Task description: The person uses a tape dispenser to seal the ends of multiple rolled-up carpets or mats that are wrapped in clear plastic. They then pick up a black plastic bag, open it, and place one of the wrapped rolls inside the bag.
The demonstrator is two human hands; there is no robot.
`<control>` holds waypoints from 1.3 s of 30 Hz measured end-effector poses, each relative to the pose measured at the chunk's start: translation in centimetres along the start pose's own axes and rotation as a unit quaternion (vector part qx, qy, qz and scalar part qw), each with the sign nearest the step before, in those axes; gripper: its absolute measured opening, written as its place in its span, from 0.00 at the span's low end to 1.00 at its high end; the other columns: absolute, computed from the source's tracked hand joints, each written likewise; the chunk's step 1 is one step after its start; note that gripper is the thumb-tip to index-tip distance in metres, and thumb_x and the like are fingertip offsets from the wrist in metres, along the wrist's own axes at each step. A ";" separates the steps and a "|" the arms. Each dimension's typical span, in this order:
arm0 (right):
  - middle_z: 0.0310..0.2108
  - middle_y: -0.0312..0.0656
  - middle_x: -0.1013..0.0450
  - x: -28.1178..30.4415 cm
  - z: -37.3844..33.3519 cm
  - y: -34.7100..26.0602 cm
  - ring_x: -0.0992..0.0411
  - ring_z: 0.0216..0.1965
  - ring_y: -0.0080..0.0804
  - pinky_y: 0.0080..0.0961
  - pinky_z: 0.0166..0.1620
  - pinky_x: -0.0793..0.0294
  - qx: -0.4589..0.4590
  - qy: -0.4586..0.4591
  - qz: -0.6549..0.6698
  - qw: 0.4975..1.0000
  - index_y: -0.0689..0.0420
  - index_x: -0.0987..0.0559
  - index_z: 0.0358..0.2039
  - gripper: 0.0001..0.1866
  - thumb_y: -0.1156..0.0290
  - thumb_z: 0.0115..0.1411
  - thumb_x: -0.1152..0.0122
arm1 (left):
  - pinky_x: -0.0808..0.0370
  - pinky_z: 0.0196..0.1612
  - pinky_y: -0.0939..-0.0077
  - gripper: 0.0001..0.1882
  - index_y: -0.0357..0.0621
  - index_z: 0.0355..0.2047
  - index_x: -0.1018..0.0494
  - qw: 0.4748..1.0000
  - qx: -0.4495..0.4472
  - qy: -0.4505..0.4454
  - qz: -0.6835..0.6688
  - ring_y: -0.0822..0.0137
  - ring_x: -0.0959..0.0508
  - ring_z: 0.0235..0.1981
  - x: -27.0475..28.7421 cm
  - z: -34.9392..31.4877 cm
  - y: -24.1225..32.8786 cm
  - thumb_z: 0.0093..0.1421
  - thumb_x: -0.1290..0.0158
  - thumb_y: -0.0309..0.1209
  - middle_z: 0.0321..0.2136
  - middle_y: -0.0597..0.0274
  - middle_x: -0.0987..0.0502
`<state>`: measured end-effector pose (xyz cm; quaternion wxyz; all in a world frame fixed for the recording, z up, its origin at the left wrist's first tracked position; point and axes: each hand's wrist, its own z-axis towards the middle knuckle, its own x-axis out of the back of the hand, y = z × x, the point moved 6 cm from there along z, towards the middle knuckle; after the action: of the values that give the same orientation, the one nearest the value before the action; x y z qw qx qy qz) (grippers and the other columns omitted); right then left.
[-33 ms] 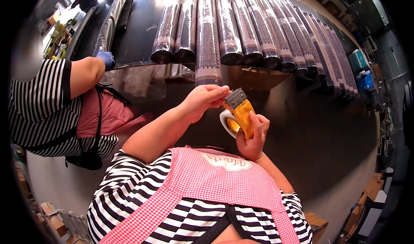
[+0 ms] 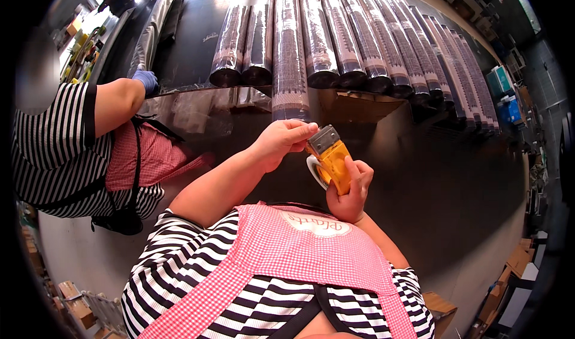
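A yellow tape dispenser (image 2: pixel 339 166) with a grey metal head is held in front of my chest by my right hand (image 2: pixel 350 190), its fingers wrapped round the lower body. A white roll of tape (image 2: pixel 316 172) sits on the dispenser's left side. My left hand (image 2: pixel 281 142) is pinched, thumb against fingers, right beside the metal head. What lies in that pinch, if anything, is too small to make out. Just beyond my hands, a plastic-wrapped patterned roll (image 2: pixel 290 93) sticks out past the table's near edge, further than those beside it.
Several more wrapped rolls (image 2: pixel 377 69) lie side by side on the dark table (image 2: pixel 197 51). At the left a co-worker in a striped shirt (image 2: pixel 54 147) rests a blue-gloved hand (image 2: pixel 145 81) on the table edge. Below the table stands a cardboard box (image 2: pixel 359 108); other boxes (image 2: pixel 508 273) line the right.
The tape dispenser has turned slightly in my right hand, so less of the tape roll's side shows. My left hand has dropped a little. The wrapped rolls stay put.
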<state>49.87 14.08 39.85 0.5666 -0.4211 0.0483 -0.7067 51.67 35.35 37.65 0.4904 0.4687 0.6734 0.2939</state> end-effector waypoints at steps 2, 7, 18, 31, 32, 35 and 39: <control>0.49 0.50 0.39 -1.3 -1.5 -0.5 0.34 0.49 0.45 0.34 0.52 0.28 -0.045 -0.023 0.044 0.998 0.56 0.34 0.64 0.45 0.82 0.42 0.31 | 0.25 0.47 0.79 0.12 0.41 0.40 0.21 0.998 0.040 0.031 -0.035 0.76 0.21 0.39 1.4 -0.1 -2.5 0.64 0.40 0.37 0.37 0.67 0.19; 0.52 0.49 0.40 -4.7 -5.4 -0.7 0.35 0.53 0.44 0.36 0.56 0.30 -0.140 -0.152 0.156 0.966 0.50 0.44 0.71 0.56 0.76 0.42 0.25 | 0.24 0.43 0.79 0.07 0.40 0.38 0.21 0.996 0.058 0.067 0.017 0.76 0.21 0.35 4.2 -1.4 -5.5 0.64 0.41 0.31 0.34 0.67 0.19; 0.42 0.46 0.37 -8.9 -4.7 -1.7 0.33 0.39 0.42 0.37 0.43 0.27 -0.139 -0.133 0.086 0.977 0.44 0.50 0.74 0.59 0.73 0.44 0.25 | 0.26 0.37 0.77 0.05 0.37 0.34 0.20 0.912 -0.249 0.178 0.271 0.74 0.23 0.29 8.1 2.8 2.0 0.62 0.42 0.27 0.27 0.63 0.19; 0.40 0.49 0.37 -11.2 -5.1 -0.1 0.28 0.39 0.51 0.41 0.44 0.24 -0.265 -0.199 -0.003 0.944 0.42 0.48 0.73 0.55 0.60 0.48 0.26 | 0.21 0.39 0.71 0.18 0.50 0.46 0.19 0.806 -0.350 0.238 0.414 0.65 0.22 0.28 10.2 6.7 2.5 0.55 0.34 0.34 0.44 0.57 0.30; 0.41 0.50 0.36 -11.3 -4.6 0.0 0.27 0.39 0.52 0.42 0.45 0.24 -0.280 -0.209 -0.010 0.937 0.43 0.48 0.73 0.54 0.59 0.49 0.27 | 0.21 0.39 0.72 0.22 0.52 0.51 0.21 0.818 -0.347 0.255 0.381 0.65 0.22 0.27 10.5 6.6 2.4 0.55 0.34 0.34 0.44 0.57 0.30; 0.44 0.54 0.32 -11.3 -3.3 0.3 0.26 0.43 0.57 0.44 0.48 0.24 -0.312 -0.222 -0.018 0.924 0.47 0.48 0.72 0.52 0.56 0.51 0.29 | 0.27 0.55 0.63 0.39 0.57 0.67 0.36 0.766 -0.385 0.195 0.476 0.57 0.24 0.48 10.0 5.9 3.0 0.55 0.34 0.43 0.56 0.54 0.32; 0.52 0.60 0.29 -11.6 -1.7 0.9 0.27 0.51 0.59 0.43 0.54 0.26 -0.327 -0.236 0.014 0.915 0.55 0.46 0.71 0.50 0.55 0.53 0.31 | 0.51 0.73 0.50 0.46 0.56 0.70 0.41 0.642 -0.341 0.004 0.686 0.47 0.53 0.74 6.7 5.1 0.5 0.54 0.36 0.50 0.72 0.56 0.48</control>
<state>49.50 22.82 31.97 0.4024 -0.7362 0.1474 -0.5239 56.06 41.35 33.74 0.2708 0.5947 0.0126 0.7569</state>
